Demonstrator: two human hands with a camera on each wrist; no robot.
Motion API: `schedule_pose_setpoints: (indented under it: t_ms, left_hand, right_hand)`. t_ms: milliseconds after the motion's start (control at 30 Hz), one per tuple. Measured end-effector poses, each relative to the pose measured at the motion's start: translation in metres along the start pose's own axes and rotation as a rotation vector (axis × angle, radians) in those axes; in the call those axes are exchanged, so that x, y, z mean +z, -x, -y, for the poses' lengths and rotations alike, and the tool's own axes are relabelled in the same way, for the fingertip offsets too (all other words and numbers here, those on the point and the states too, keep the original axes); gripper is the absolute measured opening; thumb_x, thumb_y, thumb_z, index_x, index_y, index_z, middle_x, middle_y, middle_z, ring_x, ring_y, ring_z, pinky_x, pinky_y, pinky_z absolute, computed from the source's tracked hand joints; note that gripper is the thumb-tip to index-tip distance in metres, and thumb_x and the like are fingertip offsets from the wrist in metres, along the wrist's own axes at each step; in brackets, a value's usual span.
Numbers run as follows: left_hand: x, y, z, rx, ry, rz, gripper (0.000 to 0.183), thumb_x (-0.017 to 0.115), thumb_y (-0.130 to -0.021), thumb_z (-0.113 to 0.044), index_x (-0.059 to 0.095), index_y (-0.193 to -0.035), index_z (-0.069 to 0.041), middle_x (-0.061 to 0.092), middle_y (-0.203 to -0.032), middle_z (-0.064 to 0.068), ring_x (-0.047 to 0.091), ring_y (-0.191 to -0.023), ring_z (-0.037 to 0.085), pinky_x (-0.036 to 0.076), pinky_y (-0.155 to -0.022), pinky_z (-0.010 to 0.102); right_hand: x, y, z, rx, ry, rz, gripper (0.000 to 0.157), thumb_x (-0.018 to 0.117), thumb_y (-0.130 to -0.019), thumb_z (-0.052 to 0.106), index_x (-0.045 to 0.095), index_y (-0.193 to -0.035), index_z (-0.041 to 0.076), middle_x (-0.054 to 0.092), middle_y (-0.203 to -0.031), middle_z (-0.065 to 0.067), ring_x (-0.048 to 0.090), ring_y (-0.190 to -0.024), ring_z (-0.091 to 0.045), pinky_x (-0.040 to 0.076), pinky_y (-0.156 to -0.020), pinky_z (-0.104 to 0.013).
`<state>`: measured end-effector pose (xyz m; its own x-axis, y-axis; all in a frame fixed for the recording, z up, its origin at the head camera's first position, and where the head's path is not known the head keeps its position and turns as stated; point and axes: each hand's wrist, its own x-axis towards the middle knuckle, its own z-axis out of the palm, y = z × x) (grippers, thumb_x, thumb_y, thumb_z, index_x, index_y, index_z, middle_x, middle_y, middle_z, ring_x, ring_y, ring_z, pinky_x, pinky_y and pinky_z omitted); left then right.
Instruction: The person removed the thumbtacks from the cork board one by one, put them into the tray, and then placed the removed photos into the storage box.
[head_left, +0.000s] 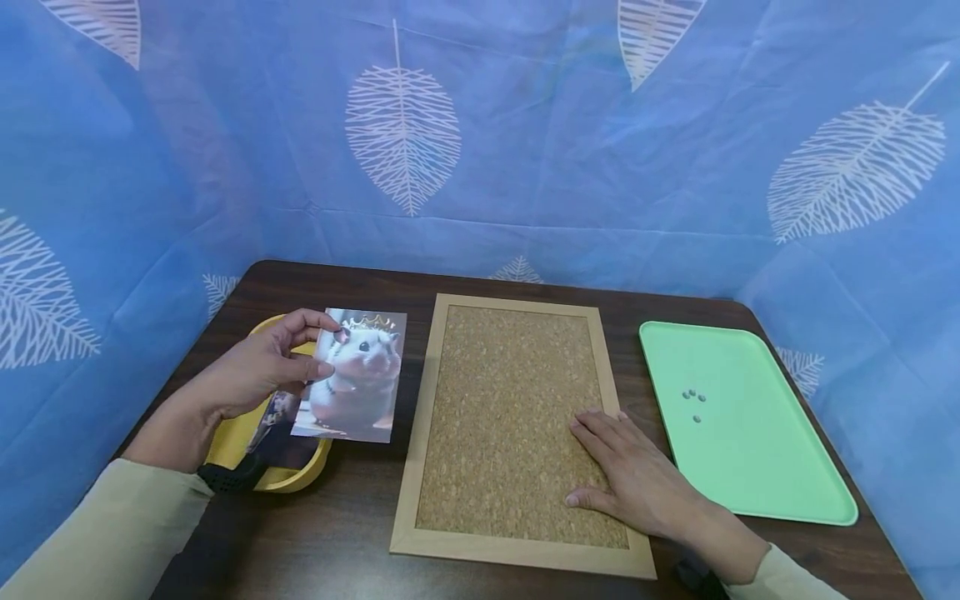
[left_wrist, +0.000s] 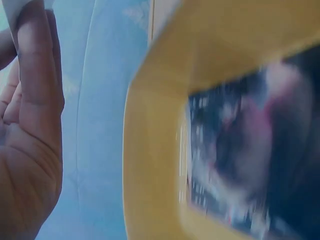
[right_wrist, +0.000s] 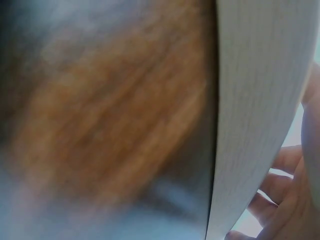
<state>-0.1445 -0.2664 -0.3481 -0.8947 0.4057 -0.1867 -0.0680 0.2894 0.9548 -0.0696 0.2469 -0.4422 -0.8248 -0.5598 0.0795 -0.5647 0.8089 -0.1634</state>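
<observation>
My left hand pinches a photo print of a white hamster with a small crown by its left edge, thumb and fingers on the picture. The print is held above the right side of a yellow container. More photo prints lie inside that container, partly hidden under my wrist in the head view. My right hand rests, fingers spread, on the right side of a wood-framed cork board, across its cork and frame. In the right wrist view the hand shows beyond the pale frame.
A light green tray lies right of the board, with several small grey round pieces on it. Everything stands on a dark brown wooden table. Blue cloth with white leaf prints hangs behind and at both sides.
</observation>
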Motion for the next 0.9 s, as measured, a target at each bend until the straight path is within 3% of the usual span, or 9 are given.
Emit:
schedule_pose_setpoints:
  t_ms: [200, 533, 767, 900]
  left_hand:
    - [-0.031, 0.014, 0.010, 0.011, -0.046, 0.011, 0.042, 0.069, -0.102, -0.008, 0.049, -0.139, -0.014, 0.059, -0.119, 0.007, 0.061, -0.073, 0.021, 0.061, -0.063, 0.040]
    - [-0.071, 0.037, 0.028, -0.064, -0.120, -0.024, 0.042, 0.065, -0.104, -0.006, 0.047, -0.140, -0.021, 0.060, -0.122, -0.003, 0.067, -0.084, 0.022, 0.061, -0.069, 0.044]
    - [-0.084, 0.044, 0.032, -0.149, -0.157, -0.046, 0.051, 0.069, -0.102, -0.011, 0.041, -0.144, -0.015, 0.056, -0.128, 0.001, 0.071, -0.096, 0.026, 0.063, -0.080, 0.048]
    - [-0.086, 0.044, 0.035, -0.167, -0.147, -0.011, 0.050, 0.070, -0.101, -0.010, 0.043, -0.142, -0.017, 0.054, -0.129, 0.005, 0.070, -0.096, 0.025, 0.063, -0.080, 0.048]
  right_hand:
    - [0.001, 0.001, 0.001, 0.000, -0.003, 0.016, 0.092, 0.061, -0.094, 0.072, 0.051, -0.156, 0.004, 0.049, -0.161, -0.016, 0.044, -0.151, -0.038, 0.030, -0.122, -0.065]
    - [-0.001, 0.001, 0.001, -0.005, 0.010, 0.015, 0.091, 0.061, -0.095, 0.072, 0.051, -0.156, 0.004, 0.050, -0.160, -0.016, 0.044, -0.151, -0.038, 0.031, -0.122, -0.065]
    - [-0.002, 0.000, 0.001, 0.004, 0.008, 0.024, 0.092, 0.060, -0.094, 0.073, 0.051, -0.155, 0.005, 0.050, -0.160, -0.016, 0.044, -0.151, -0.038, 0.031, -0.122, -0.065]
    - [-0.002, 0.000, 0.001, 0.002, 0.006, 0.019, 0.091, 0.061, -0.094, 0.072, 0.052, -0.155, 0.005, 0.050, -0.160, -0.016, 0.044, -0.151, -0.038, 0.030, -0.122, -0.065]
